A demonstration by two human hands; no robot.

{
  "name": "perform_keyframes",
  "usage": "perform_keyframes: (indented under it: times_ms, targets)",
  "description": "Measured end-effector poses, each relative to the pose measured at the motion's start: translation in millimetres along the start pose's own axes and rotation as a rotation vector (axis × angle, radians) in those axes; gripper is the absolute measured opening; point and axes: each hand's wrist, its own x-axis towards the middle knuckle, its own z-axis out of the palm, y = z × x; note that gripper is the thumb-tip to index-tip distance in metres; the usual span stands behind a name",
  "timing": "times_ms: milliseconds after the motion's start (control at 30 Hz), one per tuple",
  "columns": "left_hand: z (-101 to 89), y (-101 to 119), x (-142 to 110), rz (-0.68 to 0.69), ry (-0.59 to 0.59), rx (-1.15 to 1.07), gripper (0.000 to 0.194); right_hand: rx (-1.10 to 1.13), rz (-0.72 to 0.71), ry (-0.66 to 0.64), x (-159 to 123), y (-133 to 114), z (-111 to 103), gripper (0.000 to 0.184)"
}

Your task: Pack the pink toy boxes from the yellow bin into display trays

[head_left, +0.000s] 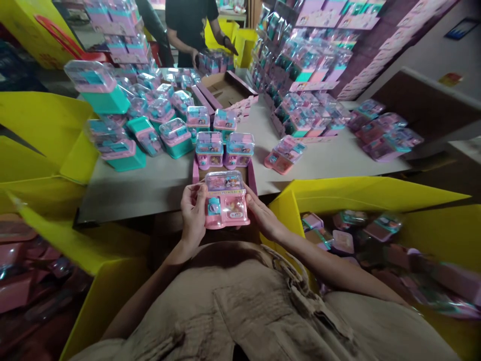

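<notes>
Fingers of your left hand are curled round the left edge of a pink toy case, thumb against its front; you can't see the fingertips behind it. Your right hand has its fingers straighter, lying along the case's right side, so you grasp it between both hands, opened just as wide as the case. You hold it upright at the near end of a pink-walled tray; whether it touches the tray, you cannot tell.

To the near left of the tray is a yellow box of pink and red pieces; to its near right, another yellow carton with loose cases in it. Two lilac-based cases stand side by side in the tray, just beyond your case. On the table, a coral case lies right of the tray, and teal-based cases crowd to its left. Beyond the tray are an open brown carton and, farther right, a tall stack of filled trays. Farthest past it, a co-worker reaches around more cases.
</notes>
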Motion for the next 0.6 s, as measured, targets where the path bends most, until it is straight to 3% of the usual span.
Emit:
perform_keyframes:
  times_ms: [133,267,500,600]
  targets:
    - [-3.9,6.1,-5.3,-0.033,-0.215,-0.021,0.048,0.129,0.064,-0.039,0.9,-2.4,1.2,0.103]
    - [-11.6,13.4,-7.5,-0.112,-0.438,0.015,0.059,0.050,-0.072,-0.002,-1.4,-12.6,3.3,0.105]
    - [-22.0,2.1,5.0,-0.090,-0.577,-0.046,0.079,-0.090,-0.339,-0.046,4.2,-9.1,1.1,0.129]
    - [-20.8,-4.2,5.1,-0.074,-0.559,-0.028,0.079,-0.209,-0.432,-0.044,7.1,-3.1,-1.6,0.127]
